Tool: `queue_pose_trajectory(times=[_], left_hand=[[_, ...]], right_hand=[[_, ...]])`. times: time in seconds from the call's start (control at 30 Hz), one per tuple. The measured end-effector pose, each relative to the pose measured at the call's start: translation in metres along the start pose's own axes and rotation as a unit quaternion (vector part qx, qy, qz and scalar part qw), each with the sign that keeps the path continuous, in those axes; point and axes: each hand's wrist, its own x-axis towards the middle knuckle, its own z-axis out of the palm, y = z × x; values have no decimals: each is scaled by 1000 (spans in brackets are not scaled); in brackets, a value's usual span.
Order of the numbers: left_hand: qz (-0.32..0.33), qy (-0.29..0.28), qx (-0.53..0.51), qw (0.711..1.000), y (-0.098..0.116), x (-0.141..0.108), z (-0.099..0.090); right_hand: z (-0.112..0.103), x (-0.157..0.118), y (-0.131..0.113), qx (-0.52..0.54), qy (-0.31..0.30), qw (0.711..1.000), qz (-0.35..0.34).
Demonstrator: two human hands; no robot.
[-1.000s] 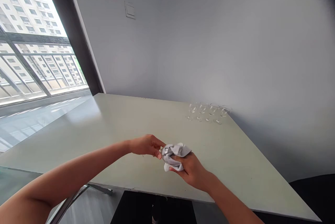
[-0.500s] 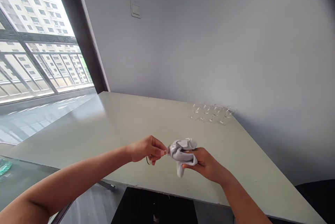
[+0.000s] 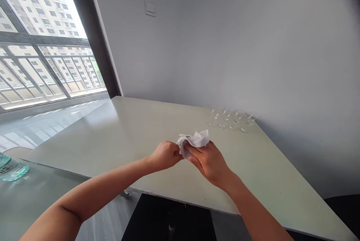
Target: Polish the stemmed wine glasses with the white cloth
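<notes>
A light grey cloth (image 3: 194,140) is bunched up above the middle of the pale table (image 3: 140,121). My right hand (image 3: 209,161) has its fingers pressed into the cloth from the right. At the cloth's left edge, my left hand (image 3: 167,154) is closed, its fingertips gripping something mostly hidden by the fingers and cloth. Several clear stemmed glasses (image 3: 236,118) stand in a row at the table's back right, beyond my right hand.
A glass-topped surface (image 3: 56,196) adjoins on the left, with a greenish clear bottle (image 3: 12,169) lying on it. A grey wall (image 3: 239,45) rises behind the table. Below the front edge is a black seat (image 3: 168,218).
Both hands and the cloth have moved up and away. My right hand has turned with its fingers now in the cloth, and the clear piece seen between the hands is now hidden.
</notes>
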Motion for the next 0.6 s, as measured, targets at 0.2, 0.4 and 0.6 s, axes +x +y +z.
queue_pose_trajectory(times=[0.2, 0.4, 0.6], left_hand=[[93, 85, 12, 992, -1, -3, 9], [35, 252, -66, 965, -1, 17, 42], [29, 334, -61, 940, 17, 17, 62]], right_hand=[[6, 18, 45, 452, 81, 856, 237], [67, 18, 16, 669, 204, 678, 228], [80, 19, 5, 623, 226, 716, 219]])
